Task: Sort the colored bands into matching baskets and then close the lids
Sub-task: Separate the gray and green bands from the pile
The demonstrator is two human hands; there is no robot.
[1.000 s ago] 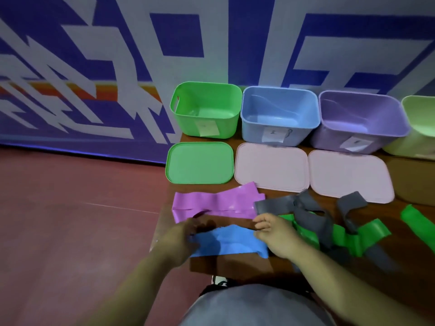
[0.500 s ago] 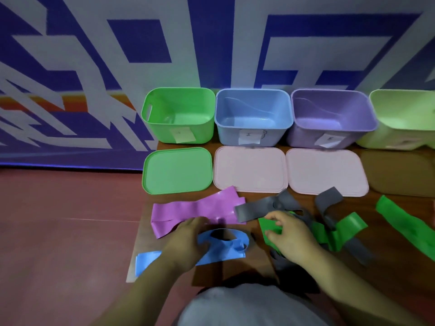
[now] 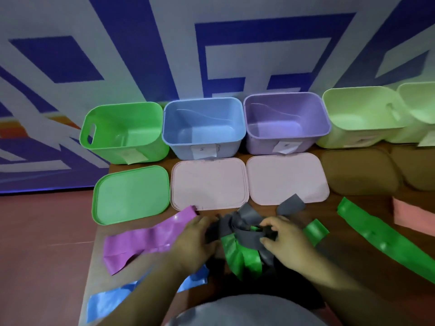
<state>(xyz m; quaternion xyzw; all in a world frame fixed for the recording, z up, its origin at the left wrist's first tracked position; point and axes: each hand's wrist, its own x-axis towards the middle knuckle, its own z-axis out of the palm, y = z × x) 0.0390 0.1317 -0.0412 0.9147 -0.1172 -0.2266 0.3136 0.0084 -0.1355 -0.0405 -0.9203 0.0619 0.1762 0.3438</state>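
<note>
Both hands work the tangle of bands at the near centre of the table (image 3: 348, 245). The left hand (image 3: 195, 241) curls its fingers round the left end of the grey band (image 3: 244, 220); the right hand (image 3: 288, 243) pinches its right side. A green band (image 3: 242, 260) is entwined with it. The purple band (image 3: 146, 238) lies flat to the left. The green basket (image 3: 124, 130), blue basket (image 3: 202, 128) and purple basket (image 3: 284, 121) stand open at the rear, with the lids (image 3: 209, 184) flat in front.

Dim light, cool bluish cast overall. Soft glare streaks on purple band (image 3: 146, 236). Surface (image 3: 372, 269) dark, low contrast at right of frame. Wide-angle bowing toward edges. Focus soft throughout; lower centre slightly smeared.
</note>
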